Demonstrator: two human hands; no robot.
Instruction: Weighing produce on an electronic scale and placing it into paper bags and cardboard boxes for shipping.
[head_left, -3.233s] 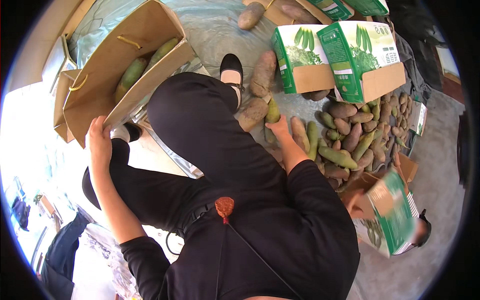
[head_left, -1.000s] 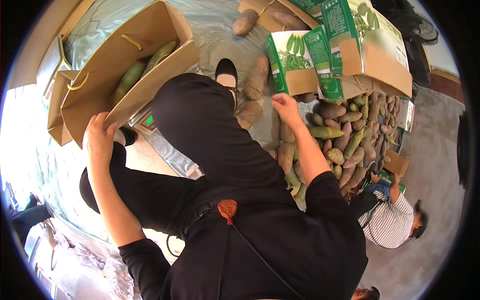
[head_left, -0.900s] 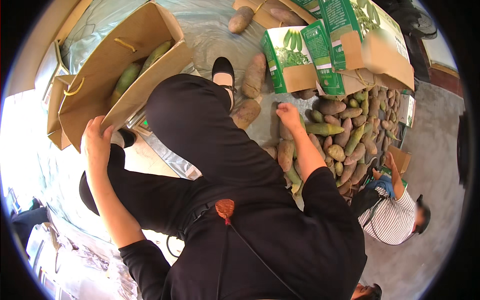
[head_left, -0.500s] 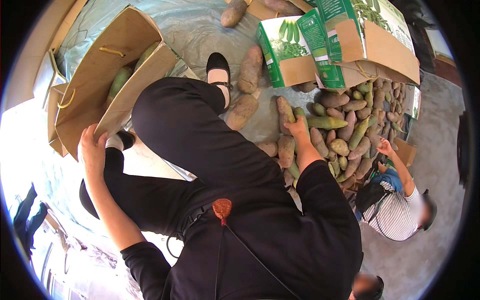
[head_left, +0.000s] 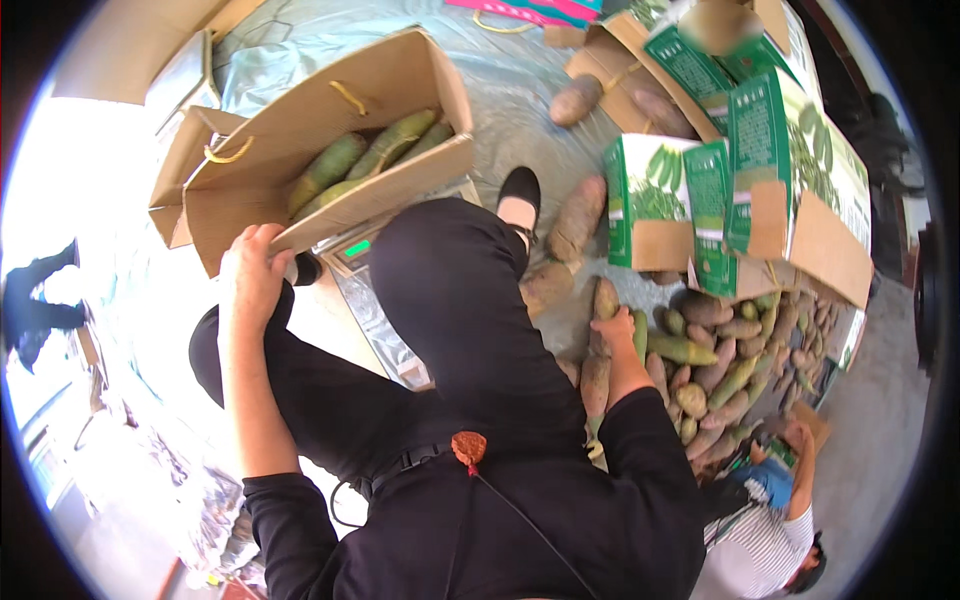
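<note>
My left hand pinches the near edge of an open cardboard box, where several green radishes lie. At the left side of the radish pile, my right hand has its fingers wrapped round a brown, soil-covered radish. Its lower part is hidden by the hand. Other radishes, some green and some brown, press close around that hand. The box rests on a scale with a lit green display.
Green and white printed cartons stand behind the pile. Two big brown radishes lie by my shoe on plastic sheeting. An open carton holding radishes is at the back. A co-worker in a striped shirt sits at the lower right.
The view has shifted, bringing more of the box's inside and the scale display into sight. Both hands keep their places, left on the box edge, right on the radish. The co-worker's arm has moved.
</note>
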